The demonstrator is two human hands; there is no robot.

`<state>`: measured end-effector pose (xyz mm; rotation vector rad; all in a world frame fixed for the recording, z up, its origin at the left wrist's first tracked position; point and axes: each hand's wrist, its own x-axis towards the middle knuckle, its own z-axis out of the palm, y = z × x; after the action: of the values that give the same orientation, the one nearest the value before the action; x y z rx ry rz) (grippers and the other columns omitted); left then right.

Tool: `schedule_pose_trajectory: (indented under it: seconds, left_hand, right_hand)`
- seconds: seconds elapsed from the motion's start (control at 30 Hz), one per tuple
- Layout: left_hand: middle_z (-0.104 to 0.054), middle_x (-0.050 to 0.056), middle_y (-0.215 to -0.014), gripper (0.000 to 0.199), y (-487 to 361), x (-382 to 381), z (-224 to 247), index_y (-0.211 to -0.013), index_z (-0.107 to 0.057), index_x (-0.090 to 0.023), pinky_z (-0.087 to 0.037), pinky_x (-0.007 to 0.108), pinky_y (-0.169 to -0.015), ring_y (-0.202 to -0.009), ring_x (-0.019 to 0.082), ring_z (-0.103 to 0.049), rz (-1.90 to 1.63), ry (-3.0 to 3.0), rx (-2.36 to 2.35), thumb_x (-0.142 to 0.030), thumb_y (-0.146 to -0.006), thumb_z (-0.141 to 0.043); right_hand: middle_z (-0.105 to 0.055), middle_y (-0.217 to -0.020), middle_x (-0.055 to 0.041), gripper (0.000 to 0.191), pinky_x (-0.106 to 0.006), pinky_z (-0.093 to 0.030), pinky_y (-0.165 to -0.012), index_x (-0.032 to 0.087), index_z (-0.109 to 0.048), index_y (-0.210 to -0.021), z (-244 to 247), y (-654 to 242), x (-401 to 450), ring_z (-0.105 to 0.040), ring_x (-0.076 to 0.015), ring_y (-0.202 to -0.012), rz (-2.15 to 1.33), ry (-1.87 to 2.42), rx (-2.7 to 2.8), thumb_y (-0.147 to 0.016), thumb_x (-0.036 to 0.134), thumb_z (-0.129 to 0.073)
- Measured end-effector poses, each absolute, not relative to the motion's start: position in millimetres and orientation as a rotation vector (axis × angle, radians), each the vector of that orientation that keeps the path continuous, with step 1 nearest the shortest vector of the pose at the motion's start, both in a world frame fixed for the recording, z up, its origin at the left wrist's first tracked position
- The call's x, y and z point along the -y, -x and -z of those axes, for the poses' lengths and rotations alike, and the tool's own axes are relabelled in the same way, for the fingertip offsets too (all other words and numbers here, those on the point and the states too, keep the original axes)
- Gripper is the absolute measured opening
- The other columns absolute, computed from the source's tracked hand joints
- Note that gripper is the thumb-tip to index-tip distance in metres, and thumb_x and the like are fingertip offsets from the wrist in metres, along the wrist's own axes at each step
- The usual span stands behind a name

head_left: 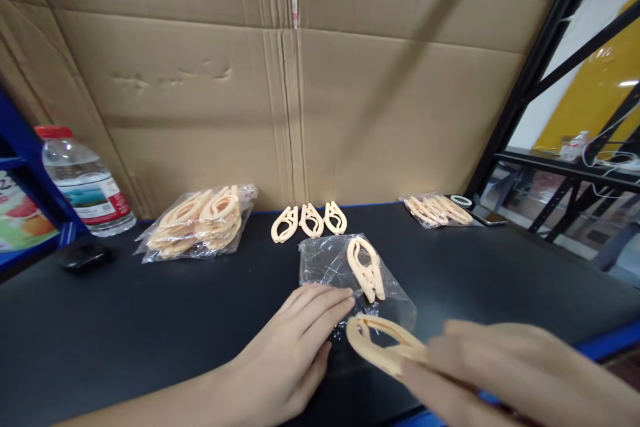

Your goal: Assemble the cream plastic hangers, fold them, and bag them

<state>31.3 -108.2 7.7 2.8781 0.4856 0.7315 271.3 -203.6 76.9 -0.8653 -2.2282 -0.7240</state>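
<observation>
A clear plastic bag (325, 263) lies on the black table in front of me. Inside it, toward the right, is one beige folding hanger (367, 270), folded up. My left hand (305, 333) is closed on the near edge of the bag, fingers together and thumb underneath. Another beige folding hanger (373, 350) is gripped in my right hand (500, 370), its looped end pointing left at the near side of the bag. The right hand is blurred, and its fingers cover the hanger's other end.
Three loose folded hangers (311, 221) stand in a row behind the bag. Bagged hangers (195, 223) lie at left, more (437, 209) at back right beside a phone (487, 215). A water bottle (87, 180) and black mouse (85, 257) are far left. Cardboard (200, 80) walls the back.
</observation>
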Motion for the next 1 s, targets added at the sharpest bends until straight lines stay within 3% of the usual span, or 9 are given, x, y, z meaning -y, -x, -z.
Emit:
schedule_pose_trajectory:
  seconds: [0.1, 0.17, 0.37, 0.53, 0.87, 0.93, 1.0]
  left_hand:
    - [-0.044, 0.012, -0.139, 0.061, -31.1, 108.4, -6.4, -0.140, -0.029, -0.015, -0.038, 0.043, -0.107, -0.129, 0.024, -0.038, -0.737, -2.874, -0.469, -0.001, -0.082, -0.043]
    - [-0.043, 0.013, -0.139, 0.062, -30.4, 108.4, -5.2, -0.140, -0.028, -0.015, -0.038, 0.042, -0.107, -0.129, 0.023, -0.037, -0.737, -2.877, -0.456, -0.001, -0.082, -0.043]
    - [-0.044, 0.012, -0.139, 0.067, -29.0, 107.5, -3.7, -0.140, -0.028, -0.016, -0.038, 0.044, -0.108, -0.129, 0.024, -0.039, -0.760, -2.873, -0.450, 0.000, -0.077, -0.044]
    - [-0.040, 0.012, -0.141, 0.067, -28.7, 107.3, -3.3, -0.141, -0.025, -0.015, -0.036, 0.042, -0.109, -0.131, 0.022, -0.035, -0.723, -2.869, -0.491, -0.001, -0.078, -0.042]
    - [-0.041, 0.012, -0.141, 0.065, -30.2, 108.5, -3.7, -0.142, -0.025, -0.017, -0.037, 0.042, -0.108, -0.130, 0.023, -0.037, -0.720, -2.857, -0.525, -0.002, -0.081, -0.043]
    - [-0.041, 0.011, -0.140, 0.066, -30.1, 108.7, -4.8, -0.141, -0.025, -0.018, -0.037, 0.043, -0.108, -0.129, 0.023, -0.038, -0.729, -2.848, -0.519, -0.002, -0.080, -0.044]
    - [-0.042, 0.012, -0.140, 0.065, -30.0, 109.0, -6.5, -0.140, -0.027, -0.018, -0.038, 0.043, -0.107, -0.129, 0.024, -0.039, -0.716, -2.840, -0.521, -0.002, -0.079, -0.044]
  right_hand:
    - [-0.064, -0.068, -0.0018, 0.021, -0.024, -0.046, -0.045, 0.018, -0.065, -0.078, -53.7, -246.5, 186.4, -0.058, -0.0148, -0.056, 0.863, 0.718, 2.536, -0.086, 0.010, -0.047]
    - [-0.063, -0.067, -0.0059, 0.017, -0.027, -0.044, -0.041, 0.014, -0.063, -0.073, -40.4, -233.8, 173.2, -0.058, -0.0183, -0.055, 0.927, 0.660, 2.625, -0.080, 0.008, -0.049]
    - [-0.067, -0.078, -0.0163, 0.017, -0.036, -0.052, -0.055, 0.006, -0.065, -0.083, -11.9, -215.8, 148.6, -0.061, -0.0254, -0.068, 1.034, 0.774, 2.637, -0.079, 0.007, -0.048]
    - [-0.068, -0.084, -0.0236, 0.022, -0.040, -0.053, -0.057, 0.000, -0.066, -0.089, 2.0, -209.4, 146.9, -0.064, -0.0303, -0.071, 1.080, 0.920, 2.559, -0.077, 0.009, -0.050]
    - [-0.068, -0.094, -0.0239, 0.030, -0.042, -0.051, -0.074, -0.002, -0.063, -0.101, 18.7, -212.9, 139.4, -0.063, -0.0319, -0.088, 1.086, 1.063, 2.490, -0.076, 0.012, -0.054]
    - [-0.067, -0.096, -0.0252, 0.032, -0.042, -0.051, -0.072, -0.004, -0.063, -0.101, 12.1, -216.4, 146.8, -0.062, -0.0322, -0.087, 1.111, 1.033, 2.485, -0.074, 0.010, -0.053]
    - [-0.068, -0.087, -0.0192, 0.026, -0.037, -0.049, -0.062, 0.001, -0.065, -0.095, -2.1, -224.9, 147.9, -0.061, -0.0270, -0.075, 1.082, 0.938, 2.485, -0.076, 0.011, -0.051]
